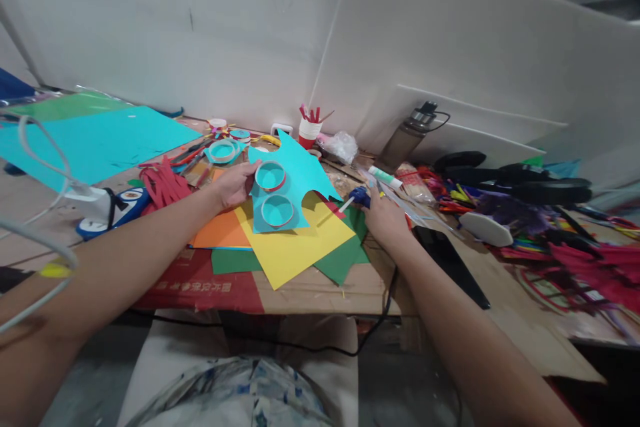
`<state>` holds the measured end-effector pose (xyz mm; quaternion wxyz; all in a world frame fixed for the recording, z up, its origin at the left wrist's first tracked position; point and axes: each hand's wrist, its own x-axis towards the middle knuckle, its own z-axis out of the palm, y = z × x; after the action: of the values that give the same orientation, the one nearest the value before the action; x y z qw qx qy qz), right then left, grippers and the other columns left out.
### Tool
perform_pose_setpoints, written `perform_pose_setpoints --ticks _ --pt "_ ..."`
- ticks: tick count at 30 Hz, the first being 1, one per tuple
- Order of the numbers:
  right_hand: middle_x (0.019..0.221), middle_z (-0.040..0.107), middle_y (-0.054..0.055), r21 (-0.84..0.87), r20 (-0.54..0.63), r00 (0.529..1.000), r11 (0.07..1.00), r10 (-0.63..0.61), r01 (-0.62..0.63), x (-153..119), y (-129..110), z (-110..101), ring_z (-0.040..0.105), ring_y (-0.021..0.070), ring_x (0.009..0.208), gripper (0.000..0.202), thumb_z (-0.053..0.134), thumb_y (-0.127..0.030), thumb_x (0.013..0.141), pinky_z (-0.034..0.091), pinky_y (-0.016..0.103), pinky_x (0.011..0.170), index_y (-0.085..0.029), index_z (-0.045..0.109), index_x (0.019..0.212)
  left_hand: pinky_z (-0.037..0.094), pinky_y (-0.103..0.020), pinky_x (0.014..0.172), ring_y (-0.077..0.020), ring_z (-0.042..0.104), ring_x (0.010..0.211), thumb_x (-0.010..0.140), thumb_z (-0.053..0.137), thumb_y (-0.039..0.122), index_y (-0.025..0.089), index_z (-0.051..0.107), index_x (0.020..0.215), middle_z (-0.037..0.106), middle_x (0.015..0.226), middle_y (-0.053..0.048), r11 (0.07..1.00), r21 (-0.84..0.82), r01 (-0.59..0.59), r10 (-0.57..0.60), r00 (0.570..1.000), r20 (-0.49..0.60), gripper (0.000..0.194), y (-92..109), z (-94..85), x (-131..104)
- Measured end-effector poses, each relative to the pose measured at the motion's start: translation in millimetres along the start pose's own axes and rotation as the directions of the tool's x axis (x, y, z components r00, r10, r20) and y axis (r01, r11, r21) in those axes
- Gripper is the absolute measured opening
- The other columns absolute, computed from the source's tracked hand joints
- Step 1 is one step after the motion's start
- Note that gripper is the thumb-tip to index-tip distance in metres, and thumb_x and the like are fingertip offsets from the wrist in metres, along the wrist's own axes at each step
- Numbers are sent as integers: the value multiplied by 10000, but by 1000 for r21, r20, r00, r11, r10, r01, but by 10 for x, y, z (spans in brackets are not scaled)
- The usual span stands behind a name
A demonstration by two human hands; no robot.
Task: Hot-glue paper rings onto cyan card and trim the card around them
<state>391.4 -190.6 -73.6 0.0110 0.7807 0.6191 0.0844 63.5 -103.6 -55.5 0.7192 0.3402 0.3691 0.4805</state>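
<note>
My left hand (237, 185) pinches the left edge of a turquoise paper sheet (300, 170) with curved cut-outs. Two round cup rings, the upper ring (271, 187) and the lower ring (278, 221), stand on that sheet, their rims up. Closed around a blue glue gun (361, 197) with a pale stick poking out is my right hand (385, 219), right of the sheet. Below the turquoise sheet lie a yellow sheet (280, 260), an orange sheet (220, 230) and green sheets (340, 263).
Behind stand a cup of red sticks (310, 130) and a dark bottle (405, 140). A glue stick (385, 177) and black phone (450, 263) lie at right, near heaped colourful craft pieces (540, 220). Red strips (165, 187) and a power strip (115, 210) are at left. A black cord (390, 293) hangs over the edge.
</note>
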Motion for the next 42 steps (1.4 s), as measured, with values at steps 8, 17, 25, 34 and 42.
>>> perform_pose_setpoints --ticks 8,17,25,34,42 --pt "1226 688 287 -10 23 1000 1000 -4 4 4 -49 -55 670 404 1158 624 445 -276 1018 486 499 927 -35 311 1577 570 -255 561 -145 667 569 1024 536 235 140 694 846 731 672 -27 999 -36 -20 20 1000 7 257 114 20 -58" --pt "1271 665 286 48 5 1000 998 -31 31 -27 -78 -129 657 369 1176 636 453 -281 1030 484 438 929 -38 286 1593 576 -265 605 -156 679 598 1010 546 196 137 690 841 733 690 -35 999 -52 -14 14 1000 4 230 117 49 -74" --pt "1280 664 267 -14 3 1000 1000 -28 28 -86 -143 -136 651 389 1178 569 448 -294 1040 493 433 905 -57 364 1549 570 -266 598 -146 668 574 1017 553 207 137 672 821 739 708 -32 998 -47 -31 31 999 9 240 94 16 -35" --pt "1201 692 281 -28 -5 999 999 -34 33 -65 -105 -78 673 371 1135 433 436 -255 1032 486 418 897 -21 522 1386 582 -266 614 -153 676 606 1003 586 249 145 697 981 755 734 -33 999 -22 -27 28 999 39 154 32 -25 27" --pt "1089 724 233 295 -348 936 954 53 56 -68 191 -158 682 347 999 376 501 -303 962 509 440 845 -82 637 1235 584 -273 652 -149 664 613 923 703 289 146 668 849 725 709 -31 995 87 -47 37 993 116 164 11 -13 20"
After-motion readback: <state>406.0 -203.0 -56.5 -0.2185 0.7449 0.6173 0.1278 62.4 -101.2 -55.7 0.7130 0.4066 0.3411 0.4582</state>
